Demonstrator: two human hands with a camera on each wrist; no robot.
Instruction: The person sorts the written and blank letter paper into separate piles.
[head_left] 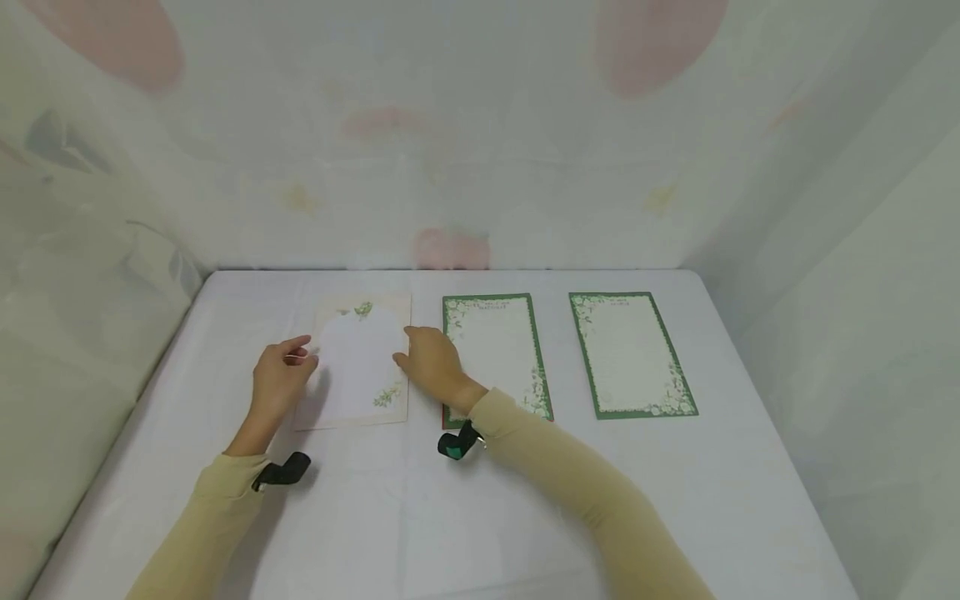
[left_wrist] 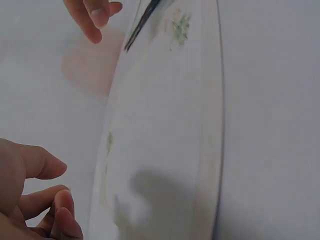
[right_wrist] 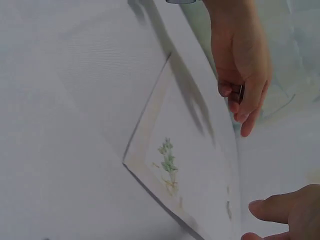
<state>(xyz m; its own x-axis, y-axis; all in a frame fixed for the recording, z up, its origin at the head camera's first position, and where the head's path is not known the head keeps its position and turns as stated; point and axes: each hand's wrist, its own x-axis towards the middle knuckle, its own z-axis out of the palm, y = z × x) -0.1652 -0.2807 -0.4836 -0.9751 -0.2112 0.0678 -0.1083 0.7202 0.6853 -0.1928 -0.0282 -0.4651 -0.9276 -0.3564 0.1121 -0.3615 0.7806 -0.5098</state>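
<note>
Paper rectangle (head_left: 360, 362), pale, leaf-printed, between hands (head_left: 279, 379) (head_left: 433, 360); fingers loosely bent, slightly parted.

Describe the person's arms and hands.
The left hand and right hand are ungloved. Plain tan long sleeves stop short of them. A small black device is worn near each; the right one shows a green patch.

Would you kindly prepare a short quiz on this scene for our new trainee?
1. In the head view, which is nearer the middle sheet: the left hand or the right hand?
2. True or false: the rightmost sheet is edged in green.
3. Fill in: in the head view, the leftmost sheet bears printed green ____ near its lower right corner.

Key: 1. The right hand. 2. True. 3. Leaves.
</note>
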